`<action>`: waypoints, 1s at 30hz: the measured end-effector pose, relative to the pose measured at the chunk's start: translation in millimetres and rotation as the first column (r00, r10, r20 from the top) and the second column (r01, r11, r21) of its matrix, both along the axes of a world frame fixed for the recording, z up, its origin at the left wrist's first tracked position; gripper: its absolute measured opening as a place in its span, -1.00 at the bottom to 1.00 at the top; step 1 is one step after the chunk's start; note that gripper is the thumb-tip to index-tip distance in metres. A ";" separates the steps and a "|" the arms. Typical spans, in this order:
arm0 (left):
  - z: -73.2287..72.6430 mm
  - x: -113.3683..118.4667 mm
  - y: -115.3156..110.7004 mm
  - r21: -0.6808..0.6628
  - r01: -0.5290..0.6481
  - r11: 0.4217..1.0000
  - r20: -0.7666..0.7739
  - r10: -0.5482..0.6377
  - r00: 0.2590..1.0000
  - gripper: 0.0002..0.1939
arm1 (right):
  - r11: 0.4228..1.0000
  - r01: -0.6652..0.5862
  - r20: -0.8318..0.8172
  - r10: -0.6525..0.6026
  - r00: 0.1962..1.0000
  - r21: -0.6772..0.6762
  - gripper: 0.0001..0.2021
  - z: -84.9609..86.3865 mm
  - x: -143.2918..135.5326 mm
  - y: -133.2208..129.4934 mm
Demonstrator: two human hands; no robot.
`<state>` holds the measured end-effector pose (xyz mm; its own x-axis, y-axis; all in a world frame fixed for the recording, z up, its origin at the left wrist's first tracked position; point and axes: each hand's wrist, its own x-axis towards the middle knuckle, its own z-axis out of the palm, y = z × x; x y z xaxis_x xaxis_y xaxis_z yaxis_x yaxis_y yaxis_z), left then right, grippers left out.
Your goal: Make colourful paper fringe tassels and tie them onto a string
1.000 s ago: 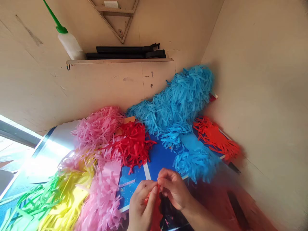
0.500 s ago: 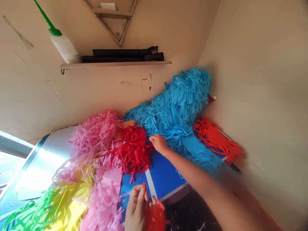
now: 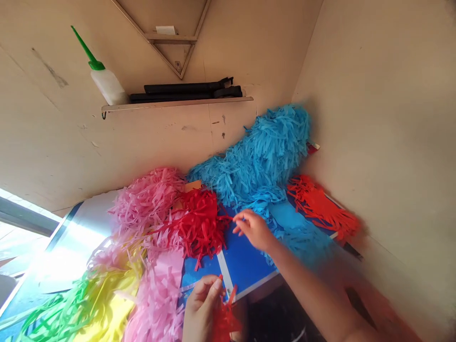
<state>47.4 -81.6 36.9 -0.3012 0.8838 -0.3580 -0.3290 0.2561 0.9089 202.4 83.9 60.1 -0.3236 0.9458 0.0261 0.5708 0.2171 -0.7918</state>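
Note:
Low in the view, my left hand (image 3: 202, 304) pinches an orange-red fringed paper piece (image 3: 226, 319) between thumb and fingers. Its strips hang beside the palm, and its lower part is blurred. My right hand (image 3: 254, 230) reaches over the blue table top. Its fingertips pinch the end of a thin red strip that stretches out from a heap of red fringed paper (image 3: 201, 228); the other fingers are loosely curled. Behind that hand lies a large pile of light blue fringed paper (image 3: 263, 152).
Pink fringe (image 3: 151, 199), yellow fringe (image 3: 110, 299) and green fringe (image 3: 59, 308) cover the table's left side. Orange-red fringe (image 3: 322, 206) lies at the right by the wall. A shelf (image 3: 178, 104) above holds a white bottle (image 3: 109, 86) with a green nozzle and black objects (image 3: 185, 90).
My right hand has moved right and slightly down, away from the red heap, with a red strip now drawn out to its fingertips. My left hand keeps its hold. The view has tilted slightly upward.

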 end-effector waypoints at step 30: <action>-7.9 5.2 -11.1 0.183 0.576 0.797 -0.965 0.033 0.262 -0.76 | 0.992 -0.098 -0.418 0.059 0.907 -0.074 -0.87 -9.7 29.3 -132.4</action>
